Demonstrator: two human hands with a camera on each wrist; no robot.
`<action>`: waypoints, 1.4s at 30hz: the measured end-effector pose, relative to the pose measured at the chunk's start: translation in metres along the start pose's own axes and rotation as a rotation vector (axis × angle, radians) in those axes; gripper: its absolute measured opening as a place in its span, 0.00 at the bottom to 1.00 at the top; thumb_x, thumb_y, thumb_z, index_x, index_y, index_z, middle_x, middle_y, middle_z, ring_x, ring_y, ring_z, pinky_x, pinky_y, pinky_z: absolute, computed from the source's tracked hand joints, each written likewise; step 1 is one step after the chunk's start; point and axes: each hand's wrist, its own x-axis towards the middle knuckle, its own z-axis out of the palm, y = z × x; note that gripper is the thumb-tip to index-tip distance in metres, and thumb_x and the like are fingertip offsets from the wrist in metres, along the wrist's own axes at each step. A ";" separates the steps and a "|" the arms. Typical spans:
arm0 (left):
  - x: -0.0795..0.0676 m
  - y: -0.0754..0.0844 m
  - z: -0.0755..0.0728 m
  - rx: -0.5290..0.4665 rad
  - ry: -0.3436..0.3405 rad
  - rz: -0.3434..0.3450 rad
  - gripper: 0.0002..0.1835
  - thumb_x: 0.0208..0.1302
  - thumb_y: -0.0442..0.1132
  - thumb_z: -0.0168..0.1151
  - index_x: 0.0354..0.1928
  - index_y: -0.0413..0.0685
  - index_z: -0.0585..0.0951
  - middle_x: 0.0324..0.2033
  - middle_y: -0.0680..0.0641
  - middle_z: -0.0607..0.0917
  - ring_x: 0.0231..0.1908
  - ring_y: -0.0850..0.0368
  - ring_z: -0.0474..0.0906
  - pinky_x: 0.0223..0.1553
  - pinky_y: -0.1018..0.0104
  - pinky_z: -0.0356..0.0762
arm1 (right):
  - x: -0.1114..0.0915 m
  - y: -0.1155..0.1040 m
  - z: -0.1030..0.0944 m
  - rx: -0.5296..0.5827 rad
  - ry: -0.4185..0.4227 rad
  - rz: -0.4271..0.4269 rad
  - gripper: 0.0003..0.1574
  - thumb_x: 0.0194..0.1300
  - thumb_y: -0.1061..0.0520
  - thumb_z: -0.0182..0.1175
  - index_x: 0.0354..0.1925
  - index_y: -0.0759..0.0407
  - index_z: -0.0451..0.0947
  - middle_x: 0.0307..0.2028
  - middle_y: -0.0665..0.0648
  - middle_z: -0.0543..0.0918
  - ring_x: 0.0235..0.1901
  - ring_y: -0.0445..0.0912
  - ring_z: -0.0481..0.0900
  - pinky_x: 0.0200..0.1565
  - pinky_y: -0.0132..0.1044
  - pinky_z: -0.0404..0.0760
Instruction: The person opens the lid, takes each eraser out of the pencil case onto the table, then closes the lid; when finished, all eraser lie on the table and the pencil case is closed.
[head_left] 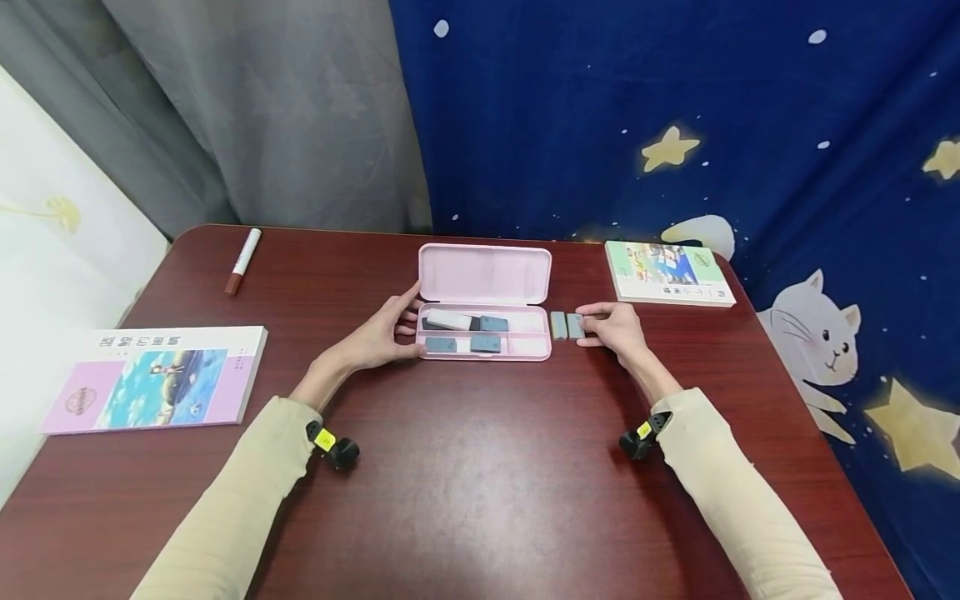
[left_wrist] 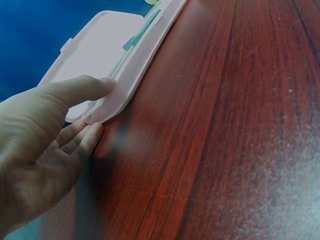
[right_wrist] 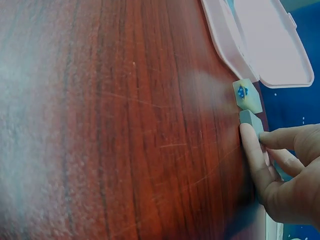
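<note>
An open pink pencil case (head_left: 483, 358) lies on the table with its lid (head_left: 483, 275) tilted back. Inside are several blue-grey, eraser-like blocks (head_left: 485, 343) and a white piece (head_left: 448, 320). At the case's left end, my left hand (head_left: 382, 333) holds it, the thumb (left_wrist: 102, 86) over the front corner and the fingers around the side. My right hand (head_left: 615, 329) pinches a small grey eraser-like block (right_wrist: 250, 119) between thumb and fingers, on the table right of the case. A second block (right_wrist: 247, 96), bearing a blue figure, stands between it and the case.
A purple-and-white book (head_left: 161, 379) lies at the left, with a white marker with a brown cap (head_left: 243, 260) behind it. At the back right is a green-edged book (head_left: 667, 273). Curtains hang along the table's far edge.
</note>
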 end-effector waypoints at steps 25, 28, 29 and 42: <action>0.001 0.000 0.000 0.006 0.000 0.002 0.56 0.52 0.26 0.71 0.76 0.40 0.43 0.59 0.34 0.62 0.56 0.41 0.66 0.58 0.48 0.71 | 0.002 0.001 -0.008 0.035 -0.084 0.007 0.23 0.68 0.70 0.53 0.60 0.76 0.68 0.48 0.69 0.75 0.29 0.41 0.83 0.37 0.39 0.84; 0.001 -0.001 0.000 0.007 0.001 0.004 0.56 0.52 0.26 0.71 0.76 0.40 0.43 0.59 0.34 0.62 0.56 0.41 0.66 0.57 0.49 0.71 | 0.002 0.000 -0.009 0.011 -0.078 0.000 0.23 0.67 0.71 0.53 0.60 0.76 0.68 0.47 0.69 0.76 0.29 0.40 0.82 0.36 0.39 0.85; 0.001 -0.001 0.000 0.007 0.001 0.005 0.56 0.52 0.26 0.71 0.76 0.40 0.43 0.59 0.34 0.62 0.56 0.41 0.66 0.57 0.49 0.71 | 0.001 -0.001 -0.009 -0.011 -0.071 -0.010 0.23 0.67 0.71 0.53 0.59 0.77 0.69 0.46 0.70 0.76 0.28 0.40 0.82 0.35 0.39 0.85; 0.002 -0.004 0.000 0.005 -0.001 0.008 0.57 0.52 0.27 0.72 0.76 0.41 0.43 0.59 0.34 0.62 0.56 0.41 0.66 0.58 0.48 0.71 | -0.012 -0.026 0.033 -0.351 -0.054 -0.297 0.12 0.61 0.69 0.60 0.44 0.67 0.83 0.32 0.65 0.84 0.28 0.51 0.84 0.30 0.41 0.85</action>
